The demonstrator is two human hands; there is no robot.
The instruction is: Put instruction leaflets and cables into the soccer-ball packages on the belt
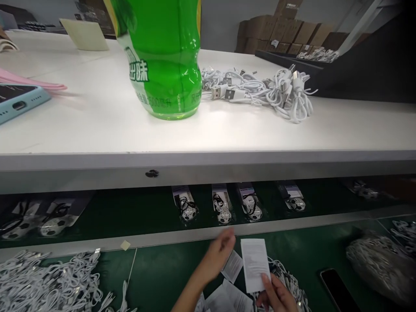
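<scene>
My right hand pinches a white printed leaflet at its lower right edge and holds it upright. My left hand is just left of it, near the belt's metal edge, with fingers loosely bent and no object visible in them. Several more leaflets lie spread below my hands, and white cables lie beside and partly behind my right hand. Beyond my left fingertips, a clear pack with a football-patterned item and cord lies on the dark green belt, among several similar packs.
A white shelf spans above the belt, bearing a green bottle, bundled white cables and a blue-cased phone. A cable heap lies lower left. A black phone and bagged cables lie right.
</scene>
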